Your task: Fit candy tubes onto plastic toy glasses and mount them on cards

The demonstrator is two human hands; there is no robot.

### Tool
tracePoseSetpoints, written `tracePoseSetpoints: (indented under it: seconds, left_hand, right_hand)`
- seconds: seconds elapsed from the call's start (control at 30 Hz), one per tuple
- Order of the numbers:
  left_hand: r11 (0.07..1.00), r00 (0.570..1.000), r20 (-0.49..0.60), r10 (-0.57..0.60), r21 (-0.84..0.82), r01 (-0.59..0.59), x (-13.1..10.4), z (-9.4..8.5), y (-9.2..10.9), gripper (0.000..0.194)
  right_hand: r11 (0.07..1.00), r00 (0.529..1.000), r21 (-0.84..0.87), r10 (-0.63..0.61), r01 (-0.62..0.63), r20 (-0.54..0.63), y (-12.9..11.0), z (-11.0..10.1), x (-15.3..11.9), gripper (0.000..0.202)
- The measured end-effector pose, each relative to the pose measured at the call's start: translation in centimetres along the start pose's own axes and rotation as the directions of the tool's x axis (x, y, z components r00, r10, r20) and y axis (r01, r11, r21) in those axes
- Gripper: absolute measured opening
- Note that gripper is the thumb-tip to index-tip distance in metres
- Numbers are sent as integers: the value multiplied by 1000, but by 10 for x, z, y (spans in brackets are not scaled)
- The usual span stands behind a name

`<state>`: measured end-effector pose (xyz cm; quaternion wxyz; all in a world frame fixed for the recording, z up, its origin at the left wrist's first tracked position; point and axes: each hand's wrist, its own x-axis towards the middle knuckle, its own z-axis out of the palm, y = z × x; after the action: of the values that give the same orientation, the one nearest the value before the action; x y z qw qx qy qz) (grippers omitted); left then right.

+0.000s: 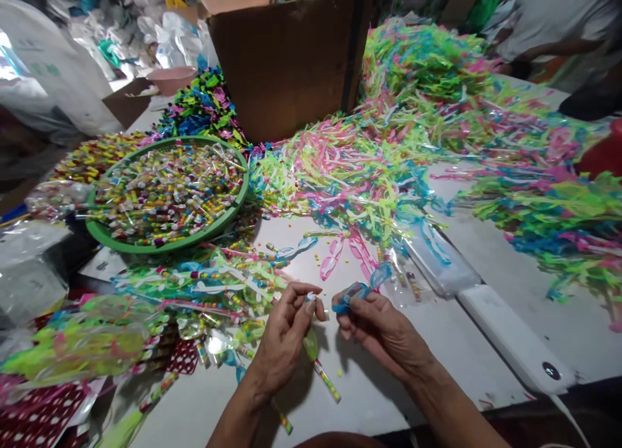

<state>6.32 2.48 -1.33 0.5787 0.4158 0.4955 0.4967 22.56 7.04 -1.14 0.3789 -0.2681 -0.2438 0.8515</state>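
Observation:
My left hand (pixel 291 325) is closed in a pinch on a small white piece (pixel 311 297) near the middle of the table. Just to its right, my right hand (pixel 376 322) grips a blue plastic glasses-shaped piece (pixel 357 294) between thumb and fingers. The two hands are a small gap apart. Below my left hand lies a clear tube of coloured beads (pixel 326 378) joined to a yellow-green piece. Beyond the hands, pink glasses-shaped pieces (pixel 333 257) rest on the white table (pixel 369 390), with loose small beads around them.
A green basket (pixel 168 246) full of bead tubes stands at left. Behind are a cardboard box (pixel 291 66) and a heap of coloured plastic pieces (pixel 418 79). A white device (pixel 510 335) with a cable lies at right. A person (pixel 554 27) sits at the far right.

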Motion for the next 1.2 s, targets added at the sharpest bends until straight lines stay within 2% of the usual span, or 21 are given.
tracePoseSetpoints:
  seconds: [0.2,0.33,0.47,0.53,0.67,0.8,0.9,1.07,1.13,1.2]
  left_hand:
    - [986,1000,25,-14,-164,18,-5,6,6,20]
    - [992,1000,18,-15,-127,17,-4,7,10,17]
    - [996,1000,17,-15,-85,16,-3,7,10,18]
    - [1000,1000,23,-6,-20,6,-4,6,11,17]
    - [993,999,44,-19,113,14,-7,5,13,14]
    - [990,997,19,-76,123,73,-9,9,11,16]
    - [991,1000,-3,-23,131,23,-10,10,6,18]
    - [990,998,-17,53,129,-50,-10,9,-1,19]
    - [986,998,-18,62,159,-58,-11,8,-1,21]
    - [978,997,10,73,194,-74,-12,7,0,21]
  right_hand:
    - [969,984,-172,-175,179,39,7,11,3,15]
    - [938,971,-255,-227,237,69,8,6,3,16]
    - [888,966,-384,-254,253,49,8,1,-2,14]
    - [808,940,-495,-335,319,57,7,2,-6,14]
    - [579,854,-675,-497,458,154,7,5,-12,16]
    - [518,816,-716,-565,468,124,18,1,-17,12]
    - [487,780,-727,-617,485,107,24,-1,-19,14]
    - [409,732,-694,-635,592,250,17,4,-19,19]
    - [383,717,-694,-640,609,277,15,5,-19,20]
    - [389,724,-698,-634,602,271,15,5,-20,20]
